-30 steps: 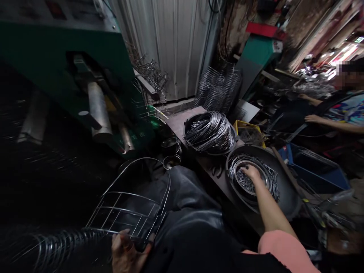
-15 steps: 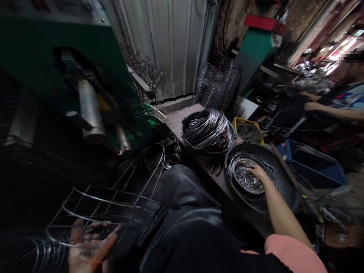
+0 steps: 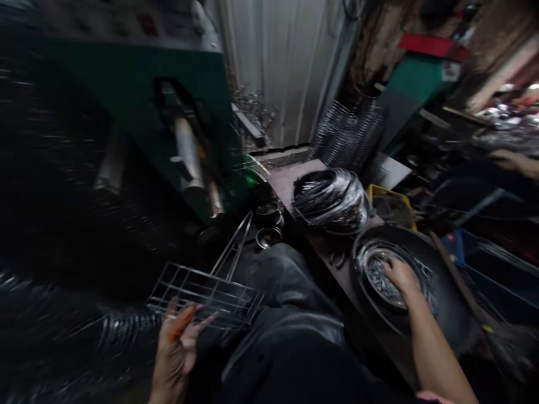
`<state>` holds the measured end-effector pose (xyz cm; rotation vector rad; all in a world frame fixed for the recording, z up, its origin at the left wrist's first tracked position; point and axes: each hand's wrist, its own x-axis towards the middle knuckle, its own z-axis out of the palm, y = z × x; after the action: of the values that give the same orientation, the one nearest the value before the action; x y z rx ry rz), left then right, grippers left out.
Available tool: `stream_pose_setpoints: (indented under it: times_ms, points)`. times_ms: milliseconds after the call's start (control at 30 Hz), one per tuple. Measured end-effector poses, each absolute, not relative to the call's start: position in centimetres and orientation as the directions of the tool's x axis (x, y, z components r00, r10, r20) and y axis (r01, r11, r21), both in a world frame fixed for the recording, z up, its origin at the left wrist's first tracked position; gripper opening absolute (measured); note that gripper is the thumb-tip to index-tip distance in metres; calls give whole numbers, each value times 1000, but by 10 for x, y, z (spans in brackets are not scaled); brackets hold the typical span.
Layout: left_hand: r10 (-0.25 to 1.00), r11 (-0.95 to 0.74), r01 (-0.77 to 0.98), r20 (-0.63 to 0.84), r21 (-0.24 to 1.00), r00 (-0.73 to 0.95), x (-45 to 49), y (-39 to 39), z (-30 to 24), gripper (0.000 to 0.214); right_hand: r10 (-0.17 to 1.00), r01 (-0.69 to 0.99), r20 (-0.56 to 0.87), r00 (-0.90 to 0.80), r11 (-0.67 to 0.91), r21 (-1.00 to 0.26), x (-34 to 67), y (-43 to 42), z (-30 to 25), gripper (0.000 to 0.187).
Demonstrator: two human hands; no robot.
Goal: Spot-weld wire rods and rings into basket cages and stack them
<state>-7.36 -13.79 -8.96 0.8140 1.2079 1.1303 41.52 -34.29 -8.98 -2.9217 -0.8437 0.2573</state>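
Note:
My left hand (image 3: pixel 179 336), with an orange wrap on one finger, grips the near edge of a wire rack (image 3: pixel 219 292). The rack has a flat grid and a long, narrow wire loop pointing away from me. It lies close to my dark-covered leg (image 3: pixel 290 297). My right hand (image 3: pixel 400 275) reaches into a metal bowl (image 3: pixel 404 300) of small metal pieces (image 3: pixel 381 278). Its fingers are drawn together at the pieces, and whatever they pinch is too blurred to see. The bowl sits among wire rings inside a wide dark pan (image 3: pixel 450 303).
A green machine (image 3: pixel 138 73) with a protruding metal rod (image 3: pixel 189 157) stands at left. Bundled wire (image 3: pixel 337 199) fills a basin on the bench (image 3: pixel 280 182). A yellow crate (image 3: pixel 391 193) and blue bin (image 3: pixel 488 269) are at right, where another person's hand (image 3: pixel 514 160) shows.
The view has swung left, shifting the scene rightward. My left hand has turned, and the wire rack has tipped so its grid faces me more. My right hand stays in the bowl.

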Motion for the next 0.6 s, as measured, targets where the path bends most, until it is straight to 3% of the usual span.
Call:
stream_pose_setpoints:
  times_ms: [67,133,233,367,600]
  points:
    - [938,322,-389,-346,863,8,-70,-138,-91,54,731,661,-20,682,-628,-410,382,-300,-72,22]
    - [925,339,-469,-380,816,8,-67,-139,-91,54,878,669,21,479,-349,-656,336,-247,-55,25]
    - [926,318,-511,-377,798,-13,-67,-142,-92,51,983,556,17,182,-89,-827,261,-168,-38,25]
    - [921,301,-556,-387,775,-41,-75,-148,-99,54,999,379,1,36,-13,-925,192,-99,-38,24]
    - [917,303,-589,-397,749,-32,-85,-139,-109,55,997,27,-79,16,-79,-997,163,-70,-58,30]
